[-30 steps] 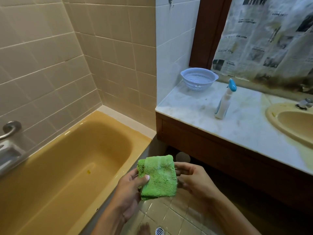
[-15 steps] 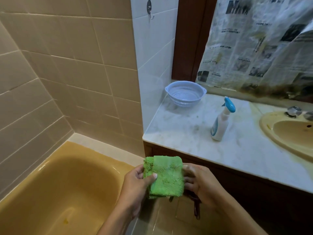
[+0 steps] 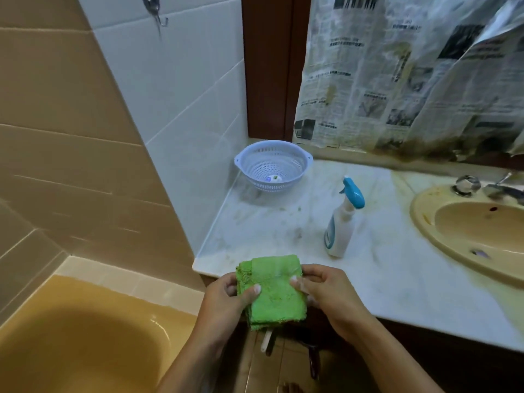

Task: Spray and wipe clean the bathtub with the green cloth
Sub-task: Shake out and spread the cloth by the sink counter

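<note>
Head view: left hand (image 3: pixel 226 296) and right hand (image 3: pixel 329 296) pinch the folded green cloth (image 3: pixel 272 290) at 6 o'clock, bathtub (image 3: pixel 71 336) at 8. It looks soft, light and floppy, probably best gripped folded; the spray bottle (image 3: pixel 341 222) by its neck.

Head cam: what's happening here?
A person holds a folded green cloth, the left hand and right hand pinching its sides, at the counter edge. The spray bottle stands upright on the counter, untouched, between the basket and the sink. The bathtub is at lower left; no wiping yet.
</note>
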`<state>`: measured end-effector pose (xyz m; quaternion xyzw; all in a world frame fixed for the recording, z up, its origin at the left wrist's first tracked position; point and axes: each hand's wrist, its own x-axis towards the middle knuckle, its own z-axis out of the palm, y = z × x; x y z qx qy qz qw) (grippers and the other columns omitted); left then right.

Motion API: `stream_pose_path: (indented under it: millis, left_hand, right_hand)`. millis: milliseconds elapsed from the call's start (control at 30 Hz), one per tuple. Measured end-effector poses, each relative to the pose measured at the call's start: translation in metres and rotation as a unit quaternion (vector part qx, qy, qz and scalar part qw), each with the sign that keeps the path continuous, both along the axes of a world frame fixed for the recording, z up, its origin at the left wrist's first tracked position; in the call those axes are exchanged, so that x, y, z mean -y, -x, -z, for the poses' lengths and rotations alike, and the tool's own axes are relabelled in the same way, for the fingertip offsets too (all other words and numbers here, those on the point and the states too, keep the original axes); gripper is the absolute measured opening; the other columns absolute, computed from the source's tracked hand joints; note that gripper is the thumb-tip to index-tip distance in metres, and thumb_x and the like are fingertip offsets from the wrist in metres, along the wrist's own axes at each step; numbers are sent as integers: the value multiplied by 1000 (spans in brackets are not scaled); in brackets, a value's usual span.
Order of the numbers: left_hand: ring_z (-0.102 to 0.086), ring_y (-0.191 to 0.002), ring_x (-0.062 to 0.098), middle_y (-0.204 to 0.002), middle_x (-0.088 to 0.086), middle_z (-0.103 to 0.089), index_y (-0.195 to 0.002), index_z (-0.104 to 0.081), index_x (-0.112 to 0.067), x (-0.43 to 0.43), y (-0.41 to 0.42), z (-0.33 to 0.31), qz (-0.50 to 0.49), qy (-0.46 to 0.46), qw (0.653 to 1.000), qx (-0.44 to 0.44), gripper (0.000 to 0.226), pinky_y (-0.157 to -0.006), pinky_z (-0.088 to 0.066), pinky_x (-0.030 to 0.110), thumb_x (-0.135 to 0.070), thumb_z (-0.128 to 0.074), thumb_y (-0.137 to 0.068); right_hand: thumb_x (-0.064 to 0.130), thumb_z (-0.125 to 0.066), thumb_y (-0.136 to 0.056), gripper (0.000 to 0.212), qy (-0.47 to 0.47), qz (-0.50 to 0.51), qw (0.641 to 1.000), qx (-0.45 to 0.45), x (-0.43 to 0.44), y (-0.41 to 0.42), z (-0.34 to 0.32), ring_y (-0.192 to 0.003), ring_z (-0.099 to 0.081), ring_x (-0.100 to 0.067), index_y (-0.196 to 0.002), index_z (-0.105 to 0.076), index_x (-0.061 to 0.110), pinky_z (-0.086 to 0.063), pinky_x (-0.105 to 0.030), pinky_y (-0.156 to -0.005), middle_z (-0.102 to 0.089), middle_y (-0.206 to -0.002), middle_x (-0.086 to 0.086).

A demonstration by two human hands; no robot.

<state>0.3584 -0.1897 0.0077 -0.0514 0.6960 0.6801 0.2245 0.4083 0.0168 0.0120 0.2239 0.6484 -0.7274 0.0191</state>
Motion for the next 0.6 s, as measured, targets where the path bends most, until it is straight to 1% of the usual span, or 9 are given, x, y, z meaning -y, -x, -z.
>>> stream_pose_path:
  millis: [100,133,200,300,333,400,467,500,600]
  left_hand:
    - [-78,-93,26,-101,10,-80,-114,-69,-11,-22,15,-1,-24,-2,1000,-4,32,-75,-63,33,3,-76,-87]
    - [-78,-92,26,-101,10,-80,-116,-68,-12,-28,20,0,-35,-1,999,-5,36,-73,-62,32,4,-78,-85]
    - [-78,-93,26,-104,10,-79,-119,-69,-16,-39,31,4,-53,7,998,-13,42,-78,-63,38,4,-80,-83]
    - [-77,-95,24,-109,9,-77,-121,-70,-17,-52,47,9,-70,24,997,-27,46,-88,-62,48,2,-82,-82]
    - [-77,-95,23,-111,9,-76,-122,-70,-18,-54,53,9,-75,32,996,-31,46,-90,-61,49,1,-82,-82]
    - [-77,-94,18,-114,5,-74,-124,-69,-20,-58,67,9,-76,52,995,-45,48,-91,-61,51,-2,-83,-82]
    - [-77,-88,12,-114,1,-74,-124,-70,-25,-60,83,9,-70,75,993,-63,48,-91,-61,50,-5,-84,-83]
    - [-76,-85,10,-113,-1,-74,-121,-70,-28,-61,91,9,-67,85,991,-73,47,-89,-61,49,-5,-84,-83]
    - [-77,-79,14,-110,-6,-73,-116,-70,-33,-62,117,13,-59,112,988,-87,46,-83,-63,47,-5,-84,-83]
  right_hand:
    - [0,-71,-91,15,-5,-7,1000,-9,-23,21,2,-93,-75,-34,-105,-76,3,-62,-48,-84,-77,-96,-18]
    - [0,-71,-92,15,-7,-9,1000,-10,-29,28,3,-92,-76,-32,-105,-76,3,-63,-46,-82,-78,-95,-17]
    - [0,-70,-92,14,-6,-4,1000,-9,-40,41,6,-90,-76,-30,-104,-76,4,-63,-42,-78,-78,-94,-16]
    - [0,-71,-91,12,10,19,1000,0,-50,60,12,-86,-77,-28,-102,-76,3,-62,-38,-71,-78,-91,-15]
    - [0,-71,-91,12,15,25,1000,5,-51,66,13,-86,-77,-28,-102,-76,3,-63,-39,-72,-78,-91,-14]
    - [2,-71,-92,12,20,30,999,10,-52,78,16,-88,-77,-29,-103,-77,4,-63,-46,-78,-79,-92,-13]
    - [4,-72,-92,12,21,37,999,14,-52,90,18,-88,-77,-30,-103,-77,5,-63,-49,-81,-79,-92,-13]
    - [4,-73,-92,13,20,43,999,16,-51,97,18,-87,-77,-31,-103,-77,5,-63,-49,-79,-79,-91,-13]
    - [3,-72,-92,11,24,65,997,30,-49,115,22,-85,-77,-30,-102,-77,5,-63,-43,-72,-78,-90,-14]
